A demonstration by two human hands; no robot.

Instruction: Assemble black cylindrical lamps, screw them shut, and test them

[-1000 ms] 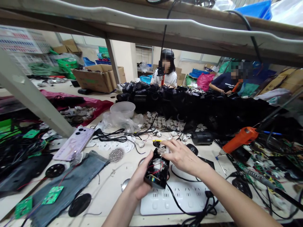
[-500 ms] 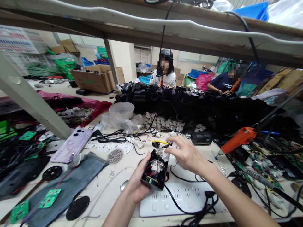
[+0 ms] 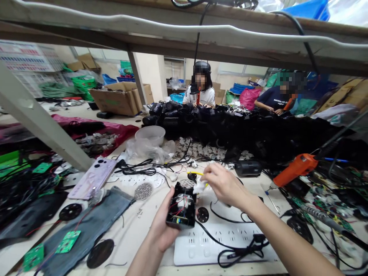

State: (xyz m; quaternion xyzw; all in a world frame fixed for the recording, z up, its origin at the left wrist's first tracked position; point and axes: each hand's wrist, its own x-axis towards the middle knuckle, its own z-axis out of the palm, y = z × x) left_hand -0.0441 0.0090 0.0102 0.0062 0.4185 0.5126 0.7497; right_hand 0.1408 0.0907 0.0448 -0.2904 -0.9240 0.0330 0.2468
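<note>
My left hand [image 3: 163,226] is wrapped around an open black plastic housing [image 3: 180,219], tilted up toward me. Inside it sit a whitish motor-like part, red wires and a small board at the near end. Just off the housing's far right corner, my right hand [image 3: 222,184] pinches a small white plastic piece [image 3: 199,188]. A yellow strip [image 3: 194,173] shows beside those fingertips; whether it is held or lies behind them I cannot tell. Under the housing, a black cord runs over a white power strip [image 3: 211,255], and a round black disc [image 3: 202,214] lies close by.
An orange electric screwdriver [image 3: 296,170] hangs at right. Screws fill a small dish [image 3: 143,191]. A phone [image 3: 92,178], grey cloth [image 3: 94,218] and green circuit boards [image 3: 68,241] lie left. Behind are white parts [image 3: 201,149], a plastic bowl [image 3: 150,135], black housings and two people.
My left hand and the housing have shifted slightly left, apart from the right hand. The white piece in my right fingers has come clear of the housing's side. The view has swung a little.
</note>
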